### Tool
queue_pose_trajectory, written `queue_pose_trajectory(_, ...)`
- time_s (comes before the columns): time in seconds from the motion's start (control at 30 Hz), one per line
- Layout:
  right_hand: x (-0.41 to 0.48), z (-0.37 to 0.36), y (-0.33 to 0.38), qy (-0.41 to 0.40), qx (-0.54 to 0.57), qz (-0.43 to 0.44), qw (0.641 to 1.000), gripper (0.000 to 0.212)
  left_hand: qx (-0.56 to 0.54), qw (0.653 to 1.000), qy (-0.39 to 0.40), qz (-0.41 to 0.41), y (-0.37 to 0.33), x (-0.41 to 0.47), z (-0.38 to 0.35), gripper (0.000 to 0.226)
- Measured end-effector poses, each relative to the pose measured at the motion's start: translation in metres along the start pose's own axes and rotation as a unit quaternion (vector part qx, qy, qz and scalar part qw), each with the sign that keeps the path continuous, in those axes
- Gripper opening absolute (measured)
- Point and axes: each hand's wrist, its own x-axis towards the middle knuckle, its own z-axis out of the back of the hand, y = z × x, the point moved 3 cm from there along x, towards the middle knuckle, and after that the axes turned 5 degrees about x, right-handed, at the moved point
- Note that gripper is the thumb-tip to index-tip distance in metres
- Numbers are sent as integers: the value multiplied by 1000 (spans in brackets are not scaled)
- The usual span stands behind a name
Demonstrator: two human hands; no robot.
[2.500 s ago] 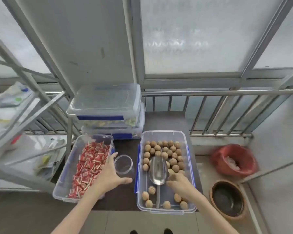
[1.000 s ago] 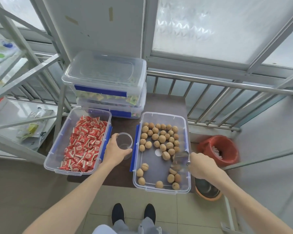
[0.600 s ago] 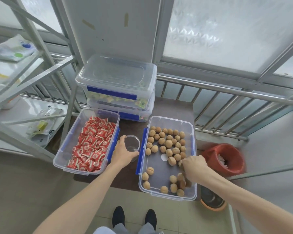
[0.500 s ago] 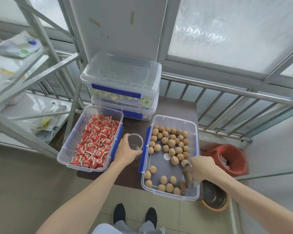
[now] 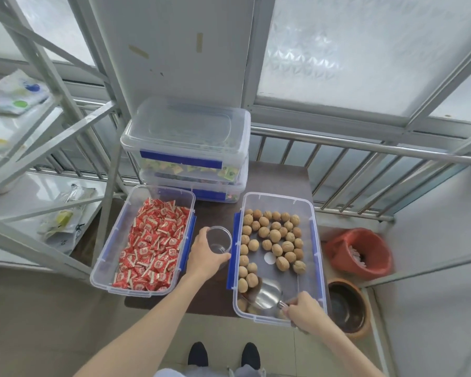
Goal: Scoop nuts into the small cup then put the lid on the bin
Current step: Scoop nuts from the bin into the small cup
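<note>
Head view: scoop (image 5: 264,296) in right hand (image 5: 303,314)

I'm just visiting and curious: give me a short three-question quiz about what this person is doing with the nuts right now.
1. True or false: the small cup already holds nuts.
2. The right hand grips which tool? A) tongs B) metal scoop C) spoon
3. Fill in: the left hand holds the cup between the red candy bin and the ____ bin.

Key: 1 false, the cup looks empty. 2 B, at the near end of the bin. 3 nut.
</note>
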Motion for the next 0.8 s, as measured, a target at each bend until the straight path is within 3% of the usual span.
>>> queue_pose_trajectory(0.13, 11, -25, 17, -77, 46, 27, 996, 31, -2, 1000, 0, -1, 1, -1, -1, 96)
queue_pose_trajectory(0.27, 34, -41, 33, -101, 145, 1, 984, 21, 1, 1000, -4, 1, 1, -2, -1, 95)
queue_pose_trajectory(0.53, 70, -41, 43, -34, 348, 2, 937, 17, -32, 999, -31, 29, -2, -2, -5, 93)
queue_pose_trajectory(0.8, 74, -33, 27, -18, 411, 16, 911, 28, -65, 996, -52, 43, 2, 1, -18, 103)
